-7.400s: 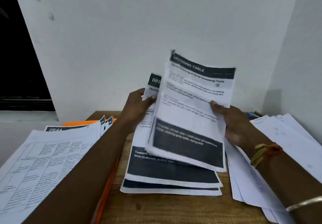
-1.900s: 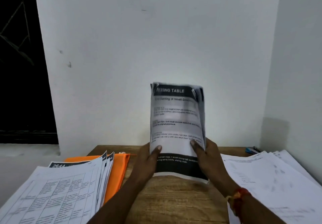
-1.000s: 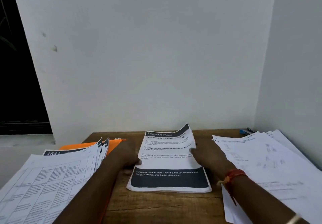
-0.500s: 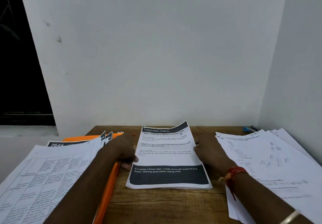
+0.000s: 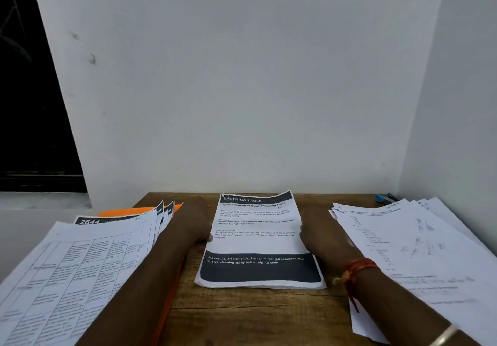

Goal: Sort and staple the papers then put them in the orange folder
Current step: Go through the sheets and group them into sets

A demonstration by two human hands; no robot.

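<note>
A stack of printed papers (image 5: 258, 240) headed "DRESSING TABLE" lies flat on the wooden table (image 5: 242, 316), squared up. My left hand (image 5: 195, 224) holds its left edge with curled fingers. My right hand (image 5: 320, 234) holds the right edge, thumb on the top sheet. The orange folder (image 5: 126, 211) lies at the left, mostly hidden under a pile of table-printed sheets (image 5: 80, 265); my left forearm lies over that pile's right edge. A blue stapler (image 5: 382, 199) peeks out at the far right by the wall.
A fanned pile of white sheets (image 5: 416, 251) covers the table's right side and overhangs the front. White walls close off the back and the right. A dark window is at the far left.
The stack, held upright and tapped on the table two seconds ago, now lies flat. Over the last second both hands stay at its side edges and hardly move.
</note>
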